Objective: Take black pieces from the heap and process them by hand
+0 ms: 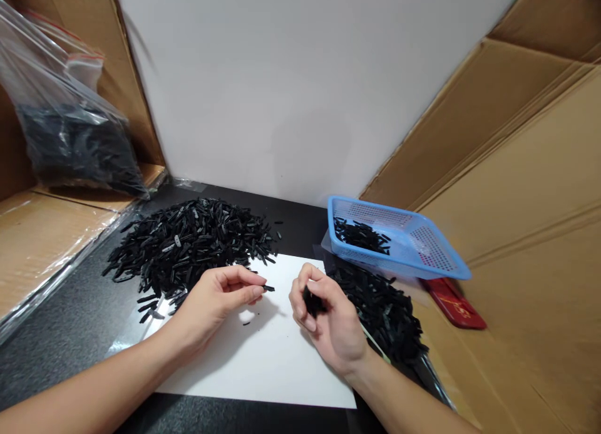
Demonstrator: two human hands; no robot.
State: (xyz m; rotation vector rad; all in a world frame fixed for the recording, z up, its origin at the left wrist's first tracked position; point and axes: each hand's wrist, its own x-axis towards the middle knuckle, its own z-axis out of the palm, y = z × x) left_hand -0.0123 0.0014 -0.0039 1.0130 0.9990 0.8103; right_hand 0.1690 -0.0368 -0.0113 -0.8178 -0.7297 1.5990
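Between thumb and fingertips, my left hand [230, 296] pinches one small black strip [269, 289] above a white sheet [272, 365]. My right hand [331, 315] is curled around a clump of small black pieces [313, 302], partly hidden by the fingers. A large heap of similar black pieces [197, 240] lies behind and left of my left hand. Another pile of them [389, 309] spreads to the right of my right hand. A few dark crumbs lie on the sheet beneath my left hand.
At the right stands a blue perforated basket [399, 265] with black pieces inside. A red flat object [455, 304] lies beside it. A clear zip bag of dark pieces [79, 139] rests on cardboard at the left. A white wall [244, 96] closes off the back, cardboard the right.
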